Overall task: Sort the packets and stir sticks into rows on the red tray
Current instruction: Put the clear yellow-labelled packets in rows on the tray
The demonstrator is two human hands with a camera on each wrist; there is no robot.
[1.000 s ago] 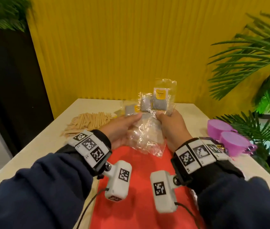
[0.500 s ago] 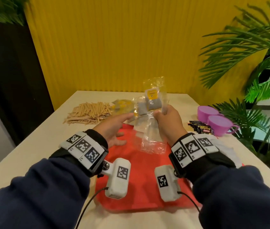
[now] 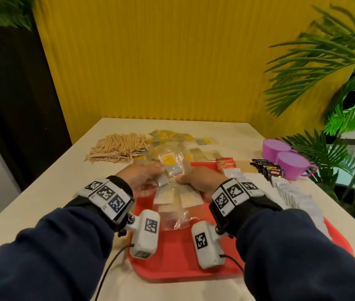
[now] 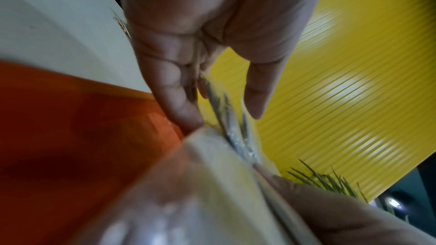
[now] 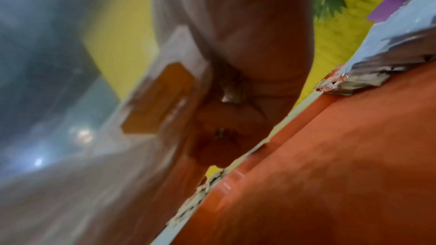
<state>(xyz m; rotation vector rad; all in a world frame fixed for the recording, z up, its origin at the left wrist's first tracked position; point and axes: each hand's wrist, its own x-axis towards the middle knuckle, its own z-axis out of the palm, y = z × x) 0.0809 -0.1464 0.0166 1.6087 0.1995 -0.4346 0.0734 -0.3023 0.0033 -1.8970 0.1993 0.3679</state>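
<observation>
Over the red tray [image 3: 172,259] I hold a bunch of clear packets with yellow labels [image 3: 173,170]. My left hand [image 3: 144,178] pinches the bunch's left side; in the left wrist view the packets [image 4: 227,124] run between its fingers [image 4: 179,103] and thumb above the tray [image 4: 70,118]. My right hand [image 3: 198,180] grips the bunch's right side, its fingers [image 5: 226,118] curled on the plastic [image 5: 155,103]. The loose lower ends of the packets [image 3: 178,205] hang down onto the tray. A pile of wooden stir sticks [image 3: 118,146] lies on the table at the back left.
More clear packets [image 3: 178,142] lie heaped behind the tray. Red packets [image 3: 225,162], black packets [image 3: 266,170] and a row of white packets [image 3: 291,193] sit along the tray's right side. Two purple cups [image 3: 289,164] stand at the far right beside a plant [image 3: 335,148].
My left hand, which had let go and hung open half a second ago, is back on the bunch. The bunch has come down closer to the tray.
</observation>
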